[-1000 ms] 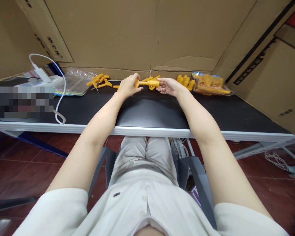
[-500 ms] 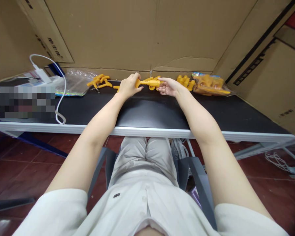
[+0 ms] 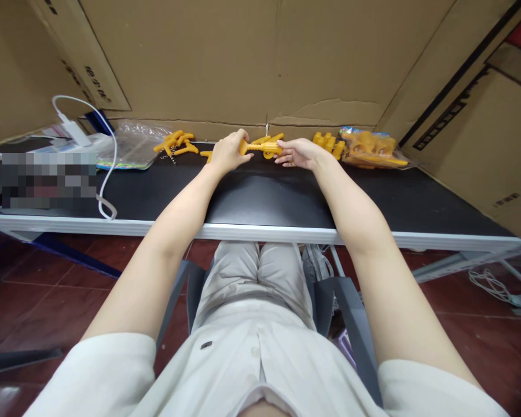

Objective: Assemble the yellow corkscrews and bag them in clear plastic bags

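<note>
Between my two hands, over the black tabletop [image 3: 260,200], is a long yellow plastic piece [image 3: 260,147] with a ribbed, narrow middle and a wider right end. My left hand [image 3: 229,152] is closed around its left end, which the fingers partly hide. My right hand [image 3: 297,153] pinches the wider right end between thumb and fingertips, the other fingers loosely bent. Just behind it lie more yellow pieces [image 3: 269,139], partly covered. Another yellow piece [image 3: 205,154] shows beside my left hand.
Yellow branching handles [image 3: 173,142] with metal spirals lie at left, near clear plastic bags [image 3: 132,147]. A white cable [image 3: 114,153] loops over the left side. Yellow cylindrical parts [image 3: 327,143] and a bag of yellow parts [image 3: 373,150] sit at right. A cardboard wall [image 3: 243,63] stands behind.
My right hand has shifted its fingers on the right end of the yellow piece; they are now straighter. My left hand stays where it was, still gripping.
</note>
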The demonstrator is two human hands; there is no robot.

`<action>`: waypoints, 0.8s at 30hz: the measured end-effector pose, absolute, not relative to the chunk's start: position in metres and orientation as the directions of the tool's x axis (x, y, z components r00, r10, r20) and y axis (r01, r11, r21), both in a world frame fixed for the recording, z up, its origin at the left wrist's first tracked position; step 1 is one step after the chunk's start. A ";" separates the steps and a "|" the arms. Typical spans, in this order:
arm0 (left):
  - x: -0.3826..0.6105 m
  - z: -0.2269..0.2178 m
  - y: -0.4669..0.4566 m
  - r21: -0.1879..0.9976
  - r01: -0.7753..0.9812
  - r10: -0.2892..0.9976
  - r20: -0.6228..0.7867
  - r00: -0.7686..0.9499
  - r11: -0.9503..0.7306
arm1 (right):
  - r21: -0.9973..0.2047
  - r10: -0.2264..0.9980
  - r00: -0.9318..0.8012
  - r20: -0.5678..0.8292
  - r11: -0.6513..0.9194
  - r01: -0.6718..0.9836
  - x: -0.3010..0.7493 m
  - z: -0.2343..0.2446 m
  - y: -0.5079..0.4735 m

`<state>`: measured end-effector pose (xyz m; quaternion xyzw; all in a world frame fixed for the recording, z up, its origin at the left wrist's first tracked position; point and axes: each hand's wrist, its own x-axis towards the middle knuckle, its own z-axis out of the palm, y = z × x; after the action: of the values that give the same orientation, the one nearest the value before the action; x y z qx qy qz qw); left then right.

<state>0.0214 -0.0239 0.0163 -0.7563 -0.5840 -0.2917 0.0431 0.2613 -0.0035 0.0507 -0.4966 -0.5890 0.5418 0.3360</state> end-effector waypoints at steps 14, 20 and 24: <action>0.026 0.020 -0.031 0.316 0.870 0.836 0.521 0.173 -0.378 | -0.995 0.985 -0.137 0.103 0.102 -0.020 0.258 0.051 0.002; 0.011 0.013 -0.018 0.353 0.886 0.855 0.512 0.088 -0.302 | -0.902 0.917 0.149 0.371 0.317 0.293 0.272 0.047 0.031; 0.000 0.010 -0.009 0.352 0.901 0.878 0.474 0.062 -0.254 | -0.698 0.827 0.134 0.546 0.360 0.619 0.287 0.030 0.044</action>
<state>0.0005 -0.0090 0.0100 -0.7286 -0.6104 -0.3103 0.0182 0.2872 0.0440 0.0303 -0.5561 -0.6500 0.1024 0.5077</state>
